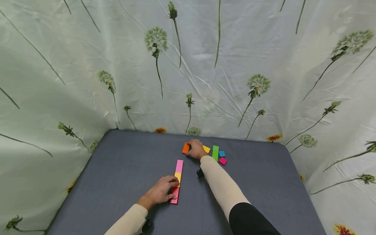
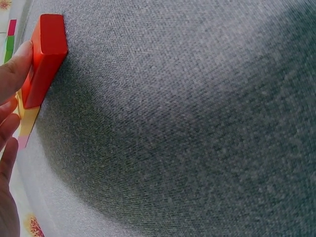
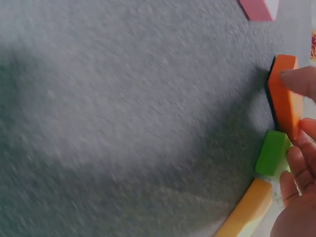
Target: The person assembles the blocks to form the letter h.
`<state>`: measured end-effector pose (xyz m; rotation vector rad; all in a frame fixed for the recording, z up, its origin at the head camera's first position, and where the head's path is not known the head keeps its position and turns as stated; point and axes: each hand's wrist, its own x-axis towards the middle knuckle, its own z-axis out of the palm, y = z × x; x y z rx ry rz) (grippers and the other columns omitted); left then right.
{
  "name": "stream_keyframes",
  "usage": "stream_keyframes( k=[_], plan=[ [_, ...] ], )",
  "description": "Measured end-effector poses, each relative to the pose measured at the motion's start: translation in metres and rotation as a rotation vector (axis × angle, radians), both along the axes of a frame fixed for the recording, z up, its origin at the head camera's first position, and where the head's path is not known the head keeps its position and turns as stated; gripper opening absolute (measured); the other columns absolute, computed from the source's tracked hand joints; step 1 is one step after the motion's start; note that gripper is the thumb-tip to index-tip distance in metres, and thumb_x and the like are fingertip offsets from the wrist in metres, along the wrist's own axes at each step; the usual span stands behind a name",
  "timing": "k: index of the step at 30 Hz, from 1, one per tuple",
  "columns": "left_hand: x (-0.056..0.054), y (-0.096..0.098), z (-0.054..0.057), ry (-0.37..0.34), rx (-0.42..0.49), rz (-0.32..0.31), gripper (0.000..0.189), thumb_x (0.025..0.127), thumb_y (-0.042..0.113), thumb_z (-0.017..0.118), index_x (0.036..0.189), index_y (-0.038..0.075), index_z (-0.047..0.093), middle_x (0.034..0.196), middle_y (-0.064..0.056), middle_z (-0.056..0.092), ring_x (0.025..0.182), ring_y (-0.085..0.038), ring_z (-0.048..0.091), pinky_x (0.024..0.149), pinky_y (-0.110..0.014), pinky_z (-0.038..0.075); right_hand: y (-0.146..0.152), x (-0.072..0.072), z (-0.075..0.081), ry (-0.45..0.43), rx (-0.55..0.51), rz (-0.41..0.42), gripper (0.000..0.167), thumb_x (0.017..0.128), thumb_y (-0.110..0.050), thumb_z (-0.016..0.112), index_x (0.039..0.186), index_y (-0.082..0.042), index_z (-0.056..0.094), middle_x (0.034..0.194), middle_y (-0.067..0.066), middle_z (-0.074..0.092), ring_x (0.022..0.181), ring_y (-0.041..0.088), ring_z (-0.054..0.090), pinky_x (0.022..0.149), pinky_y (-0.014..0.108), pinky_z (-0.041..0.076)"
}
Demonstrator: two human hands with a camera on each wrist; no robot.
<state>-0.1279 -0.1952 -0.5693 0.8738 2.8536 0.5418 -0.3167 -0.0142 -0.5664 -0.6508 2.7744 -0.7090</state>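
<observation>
A straight row of three rectangular blocks lies on the dark cloth: a pink block, a yellow block and, nearest me, a red block. My left hand rests against the row's left side. Its thumb touches the red block, and its fingers reach the yellow one. Farther off, my right hand pinches an orange block between thumb and fingers. In the right wrist view a short green block sits right by those fingertips, with an orange-yellow block beyond it.
Right of my right hand, a yellow block, green blocks, a blue block and a magenta block lie grouped. A flower-printed curtain hangs behind the dark table surface.
</observation>
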Motion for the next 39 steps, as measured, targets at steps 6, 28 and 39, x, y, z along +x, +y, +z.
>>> stream_keyframes(
  k=[6, 28, 39],
  plan=[
    [-0.001, 0.0, 0.0, 0.014, 0.003, -0.012, 0.042, 0.078, 0.026, 0.081, 0.112, 0.004, 0.069, 0.117, -0.004, 0.057, 0.11, -0.02, 0.052, 0.098, -0.041, 0.043, -0.004, 0.013, 0.007, -0.096, -0.147, 0.001, 0.056, 0.081, -0.016, 0.078, 0.131, 0.0, 0.057, 0.128, 0.014, 0.058, 0.12, 0.029, 0.052, 0.104, 0.043, 0.038],
    [0.0, 0.0, 0.002, 0.017, -0.007, -0.01, 0.043, 0.079, 0.027, 0.08, 0.113, 0.004, 0.069, 0.117, -0.004, 0.057, 0.111, -0.021, 0.052, 0.098, -0.042, 0.043, -0.006, 0.037, -0.003, -0.107, -0.225, 0.058, 0.052, 0.086, -0.008, 0.072, 0.133, 0.005, 0.052, 0.134, 0.018, 0.052, 0.122, 0.031, 0.051, 0.103, 0.043, 0.041],
    [0.0, -0.001, 0.0, 0.055, 0.016, -0.027, 0.041, 0.078, 0.025, 0.081, 0.11, 0.004, 0.069, 0.115, -0.004, 0.058, 0.109, -0.021, 0.053, 0.096, -0.042, 0.044, -0.004, 0.037, -0.004, -0.136, -0.248, 0.051, 0.052, 0.086, -0.009, 0.072, 0.132, 0.005, 0.053, 0.136, 0.017, 0.051, 0.128, 0.032, 0.047, 0.107, 0.044, 0.036]
  ],
)
